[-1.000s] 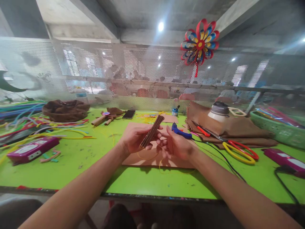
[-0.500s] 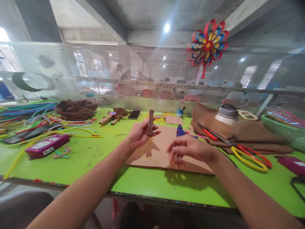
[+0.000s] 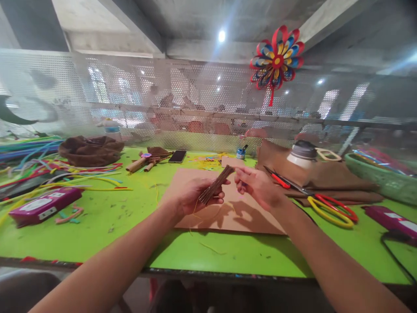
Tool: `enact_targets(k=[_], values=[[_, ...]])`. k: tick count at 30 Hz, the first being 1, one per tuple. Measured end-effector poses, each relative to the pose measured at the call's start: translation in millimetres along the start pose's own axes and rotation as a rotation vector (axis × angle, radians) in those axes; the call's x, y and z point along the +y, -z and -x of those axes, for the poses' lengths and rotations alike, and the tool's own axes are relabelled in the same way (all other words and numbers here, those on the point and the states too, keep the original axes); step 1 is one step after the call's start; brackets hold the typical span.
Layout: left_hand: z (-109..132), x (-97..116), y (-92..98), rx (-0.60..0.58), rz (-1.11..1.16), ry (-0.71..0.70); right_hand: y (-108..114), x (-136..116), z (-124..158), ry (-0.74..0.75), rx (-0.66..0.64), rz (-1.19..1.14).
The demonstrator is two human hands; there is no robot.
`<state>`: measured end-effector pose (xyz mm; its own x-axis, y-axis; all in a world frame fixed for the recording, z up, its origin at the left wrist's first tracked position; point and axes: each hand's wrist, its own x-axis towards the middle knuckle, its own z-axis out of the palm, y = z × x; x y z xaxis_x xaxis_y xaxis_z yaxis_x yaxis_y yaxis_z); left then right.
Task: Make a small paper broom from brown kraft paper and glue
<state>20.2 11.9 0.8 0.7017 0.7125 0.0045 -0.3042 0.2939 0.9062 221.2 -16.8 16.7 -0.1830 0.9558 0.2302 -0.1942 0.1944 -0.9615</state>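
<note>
A narrow, pleated brown paper bundle [image 3: 215, 186] lies tilted in my left hand [image 3: 190, 195], whose fingers are closed round its lower part. Its upper end points away to the right. Right at that end are the pinched fingertips of my right hand [image 3: 256, 184]; what they grip, if anything, is too small to make out. A thin yellow thread [image 3: 195, 209] hangs from the bundle's lower end. Both hands are above a flat brown cardboard sheet [image 3: 182, 178] on the green table [image 3: 130, 234]. Most of the blue tool on the cardboard is hidden behind my right hand.
Yellow- and red-handled scissors [image 3: 329, 213] and folded brown paper [image 3: 348, 178] lie at right, beside a grey-lidded jar [image 3: 302, 152]. Purple power strips [image 3: 48, 206] sit left and right. Coloured pipe cleaners [image 3: 29, 152], a phone [image 3: 177, 156] and brown paper pieces [image 3: 143, 163] are further back.
The bundle has gone from upright to tilted, its top leaning right. My right hand has risen from over the cardboard to the bundle's upper end, its fingers closing to a pinch.
</note>
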Motion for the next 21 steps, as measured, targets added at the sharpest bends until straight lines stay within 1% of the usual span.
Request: enact_targets(k=[3,8,10,11,13,15,17,19,21], values=[[1.8,-7.6,-7.1,-0.058,-0.057,0.043,-6.3,4.0,0.9,-0.055,-0.047,-0.086],[5.4,-9.9,-12.5,-0.097,-0.137,0.098,-4.0,10.7,-1.4,-0.063,-0.039,-0.078],[4.6,-9.0,-12.3,-0.115,-0.139,0.116,-1.5,12.3,-3.0,-0.059,-0.029,-0.066],[3.4,-8.6,-11.1,-0.106,-0.138,0.122,-0.6,12.7,-3.6,-0.056,-0.018,-0.057],[-0.4,-8.0,-6.7,-0.035,-0.177,0.116,0.5,13.1,-4.3,-0.054,0.006,-0.037],[-4.7,-6.7,-0.1,0.071,-0.289,0.064,1.2,13.4,-4.6,-0.057,0.024,-0.016],[-7.2,-3.8,6.0,0.167,-0.412,-0.033,1.7,14.3,-5.0,-0.050,0.036,0.010],[-6.3,1.1,8.5,0.239,-0.520,-0.152,2.3,15.7,-5.6,-0.033,0.048,0.040],[-2.3,7.3,5.5,0.248,-0.663,-0.227,2.8,17.2,-6.3,-0.011,0.058,0.077]])
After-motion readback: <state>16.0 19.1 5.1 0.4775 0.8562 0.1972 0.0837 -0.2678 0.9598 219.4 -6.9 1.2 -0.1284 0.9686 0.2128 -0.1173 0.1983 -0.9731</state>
